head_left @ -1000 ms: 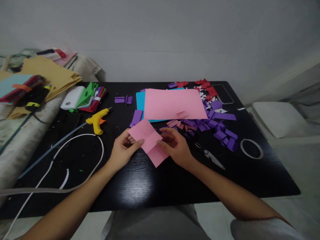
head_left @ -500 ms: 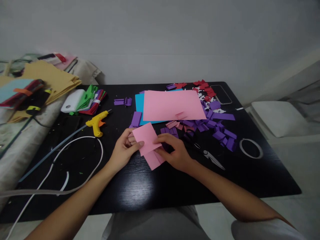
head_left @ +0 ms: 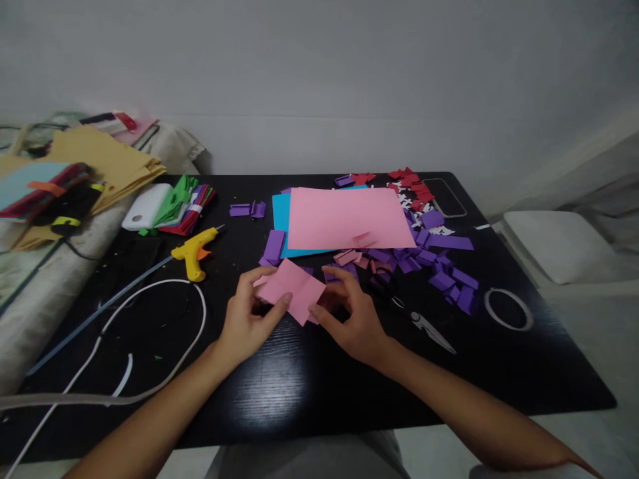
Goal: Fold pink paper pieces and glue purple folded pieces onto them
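Pink paper squares (head_left: pixel 294 287) are held above the near middle of the table, one on top of another, turned corner-up. My left hand (head_left: pixel 249 313) grips them at the left, its thumb lying on the top square and its fingers behind. On the right edge my right hand (head_left: pixel 352 316) pinches the paper, thumb in front, the other fingers curled and partly hidden. Most of the lower piece is covered by the upper one. Just beyond lie a large pink sheet (head_left: pixel 349 216) and a blue sheet (head_left: pixel 279 219) under it.
Scissors (head_left: pixel 424 326) lie right of my right hand, near purple paper pieces (head_left: pixel 444 269). Red scraps (head_left: pixel 414 186) and a tape ring (head_left: pixel 508 309) are farther right. A yellow glue gun (head_left: pixel 194 253) with a glue stick, a white cable (head_left: pixel 202 306) and coloured paper bundles (head_left: pixel 180 203) occupy the left.
The top pink square has turned and now covers most of the lower piece, which stuck out below before. My right hand has shifted slightly to the right edge.
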A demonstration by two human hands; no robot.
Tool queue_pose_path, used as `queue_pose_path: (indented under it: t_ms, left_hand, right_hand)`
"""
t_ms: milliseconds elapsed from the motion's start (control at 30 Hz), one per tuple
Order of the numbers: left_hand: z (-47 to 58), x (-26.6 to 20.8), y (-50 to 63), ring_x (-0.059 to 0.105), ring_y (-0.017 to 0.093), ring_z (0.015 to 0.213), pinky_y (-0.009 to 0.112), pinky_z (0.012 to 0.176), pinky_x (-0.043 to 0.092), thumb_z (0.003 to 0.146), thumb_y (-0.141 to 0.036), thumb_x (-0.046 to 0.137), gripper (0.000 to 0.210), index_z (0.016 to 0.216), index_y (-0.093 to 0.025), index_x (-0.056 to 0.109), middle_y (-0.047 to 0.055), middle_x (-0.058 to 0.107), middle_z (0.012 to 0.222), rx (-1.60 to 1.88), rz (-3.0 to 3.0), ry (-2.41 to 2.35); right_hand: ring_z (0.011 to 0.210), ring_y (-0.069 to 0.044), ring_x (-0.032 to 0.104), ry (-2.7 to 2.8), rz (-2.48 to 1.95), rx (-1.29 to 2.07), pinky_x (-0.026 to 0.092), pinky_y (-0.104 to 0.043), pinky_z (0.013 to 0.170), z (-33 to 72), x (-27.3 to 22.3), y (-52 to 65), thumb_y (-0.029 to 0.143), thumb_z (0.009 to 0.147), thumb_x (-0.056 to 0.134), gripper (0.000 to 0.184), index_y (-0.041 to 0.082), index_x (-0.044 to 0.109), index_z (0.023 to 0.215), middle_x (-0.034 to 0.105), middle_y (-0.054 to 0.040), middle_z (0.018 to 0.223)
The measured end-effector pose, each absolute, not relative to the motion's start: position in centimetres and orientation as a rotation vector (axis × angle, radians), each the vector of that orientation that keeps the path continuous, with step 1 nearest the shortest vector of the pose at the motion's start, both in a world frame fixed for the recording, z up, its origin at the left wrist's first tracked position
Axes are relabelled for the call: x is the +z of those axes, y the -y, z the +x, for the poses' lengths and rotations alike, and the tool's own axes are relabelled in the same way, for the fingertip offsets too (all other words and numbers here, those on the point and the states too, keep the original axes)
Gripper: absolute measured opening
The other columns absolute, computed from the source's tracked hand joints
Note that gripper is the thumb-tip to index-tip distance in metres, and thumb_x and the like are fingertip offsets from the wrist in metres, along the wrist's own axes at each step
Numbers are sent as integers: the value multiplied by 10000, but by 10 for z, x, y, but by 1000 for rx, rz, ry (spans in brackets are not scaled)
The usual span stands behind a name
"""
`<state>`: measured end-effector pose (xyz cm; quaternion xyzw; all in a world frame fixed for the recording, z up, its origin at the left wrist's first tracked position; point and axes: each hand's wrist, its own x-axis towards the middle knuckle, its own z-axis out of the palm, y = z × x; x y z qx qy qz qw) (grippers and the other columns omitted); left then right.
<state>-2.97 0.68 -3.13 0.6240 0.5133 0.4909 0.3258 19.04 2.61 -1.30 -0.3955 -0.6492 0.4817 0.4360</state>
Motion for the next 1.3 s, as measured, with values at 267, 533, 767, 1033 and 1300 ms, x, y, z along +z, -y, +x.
queue_pose_path:
  t_ms: [267, 533, 767, 1033, 1300]
  left_hand:
    - [-31, -21, -10, 738, 186, 1011, 314, 841, 609, 959, -176, 666, 545, 1436, -244, 413, 88, 723, 1194, 1293, 1744, -1295]
    - [-44, -5, -16, 637, 243, 1287, 388, 1048, 556, 958, -122, 644, 378, 1317, -241, 660, 109, 649, 1390, 1113, 2100, -1231]
    - [-42, -12, -18, 671, 213, 1255, 358, 1094, 537, 932, -60, 656, 405, 1286, -247, 713, 90, 692, 1340, 1089, 2166, -1105]
    - [-38, -11, -16, 709, 175, 1166, 299, 1043, 557, 942, -70, 674, 327, 1225, -221, 740, 74, 751, 1223, 1167, 2137, -1122]
    - [-31, -7, -9, 706, 180, 1025, 307, 928, 564, 942, -121, 677, 264, 1190, -210, 695, 62, 750, 1104, 1193, 2103, -1187]
  right_hand:
    - [835, -167, 757, 1424, -1094, 1245, 634, -299, 760, 191, -20, -32, 260, 919, 701, 261, 241, 638, 1172, 754, -37, 982]
    - [898, -164, 737, 1450, -1076, 1259, 600, -278, 774, 195, -25, -40, 270, 941, 671, 338, 249, 706, 1277, 765, -39, 1020]
    - [953, -176, 730, 1549, -1019, 1354, 605, -315, 835, 194, -26, -37, 271, 972, 649, 423, 253, 647, 1394, 764, -49, 1085]
    - [866, -156, 710, 1766, -944, 1104, 611, -277, 757, 191, -22, -31, 127, 891, 711, 487, 253, 638, 1355, 743, -39, 1074]
    - [1052, -198, 735, 1840, -863, 815, 591, -350, 960, 192, -16, -31, 155, 968, 640, 205, 223, 698, 1153, 778, -67, 1119]
